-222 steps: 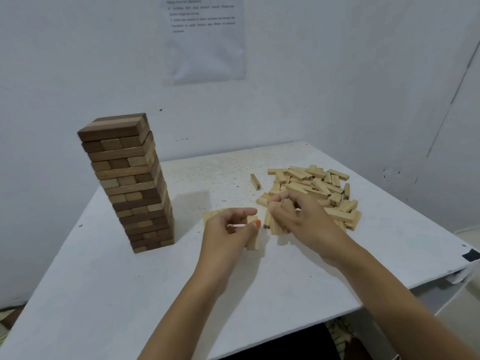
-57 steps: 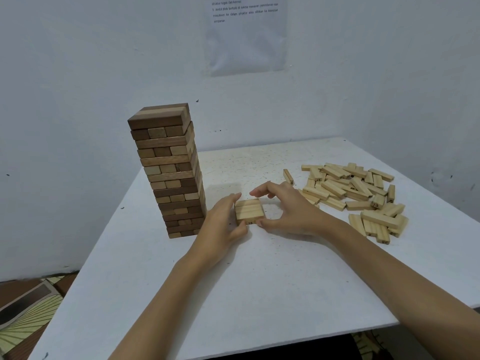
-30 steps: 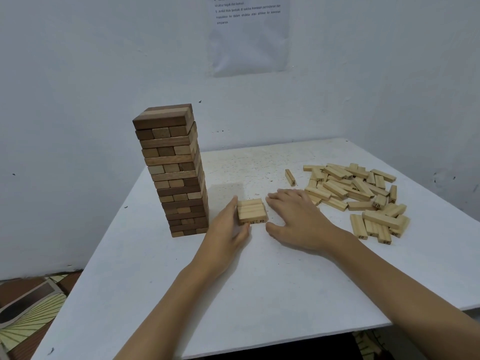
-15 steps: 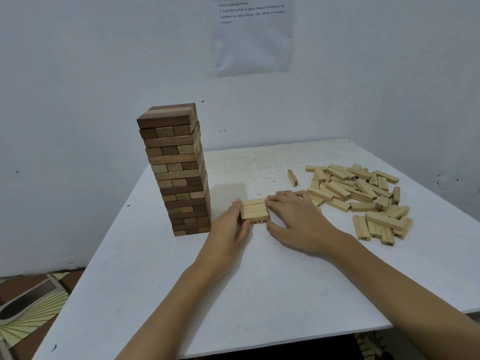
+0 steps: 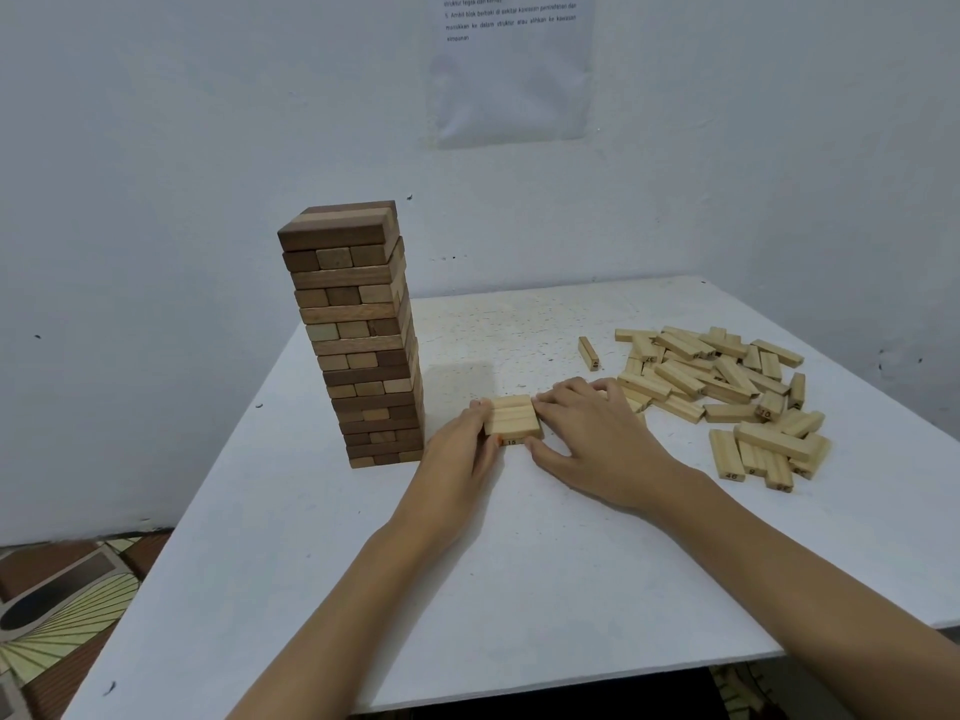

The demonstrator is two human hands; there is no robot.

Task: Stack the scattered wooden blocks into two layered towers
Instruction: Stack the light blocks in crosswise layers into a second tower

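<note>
A white table (image 5: 519, 589) stands in the corner of a pale-walled room, with a printed sheet (image 5: 511, 70) stuck to the wall behind it and a patterned mat (image 5: 57, 615) on the floor at lower left. One of the two towers looks complete. The dark tower (image 5: 363, 335), built of brown and tan blocks in crossed layers of three, stands upright near the table's left edge. The second has barely begun. The pale stack (image 5: 513, 420) sits just right of the dark tower's foot, apart from it. Its top layer is three blocks side by side, over what appears to be one lower layer whose numbered end shows in front. Both hands bracket it. The left hand (image 5: 457, 449) presses straight fingers against the stack's left side. The right hand (image 5: 597, 433) lies flat on the table with its fingertips at the stack's right side and its thumb by the front corner. Neither hand holds a block, and this reads as squaring up the layers. Most of the work is left, I judge. The loose pile (image 5: 717, 387) of pale blocks lies scattered on the right of the table, and a single block (image 5: 588, 352) lies apart between pile and stack. All of these have yet to go on, layer by layer.
</note>
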